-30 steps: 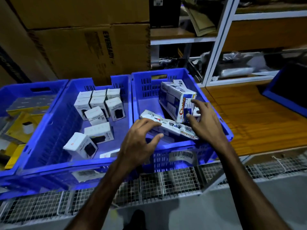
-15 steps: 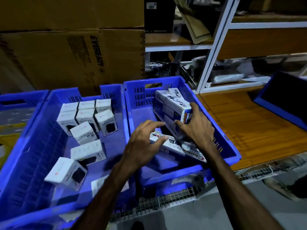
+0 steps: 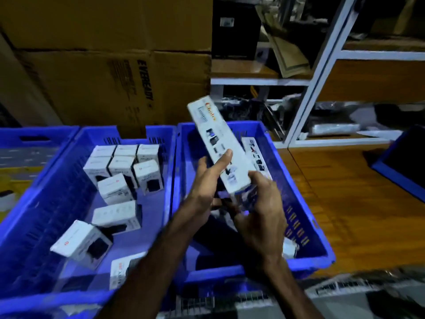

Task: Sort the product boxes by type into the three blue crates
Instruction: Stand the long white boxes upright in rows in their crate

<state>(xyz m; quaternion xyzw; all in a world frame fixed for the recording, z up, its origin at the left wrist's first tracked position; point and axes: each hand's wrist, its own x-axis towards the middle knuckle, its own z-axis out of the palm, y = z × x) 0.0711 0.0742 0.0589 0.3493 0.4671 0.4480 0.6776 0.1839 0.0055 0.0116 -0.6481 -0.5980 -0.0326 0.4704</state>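
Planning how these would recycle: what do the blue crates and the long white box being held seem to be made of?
The blue crates look like moulded plastic with a slight sheen: slotted walls, cut-out handles. The long white box, held by both hands (left hand, right hand), seems to be printed coated cardboard with sharp folded edges. Contents cannot be told.

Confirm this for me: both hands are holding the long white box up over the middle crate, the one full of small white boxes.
Not quite. The head view shows the long white box held by the left hand and right hand over the right blue crate, not the middle crate. The small white boxes do sit in the middle crate.
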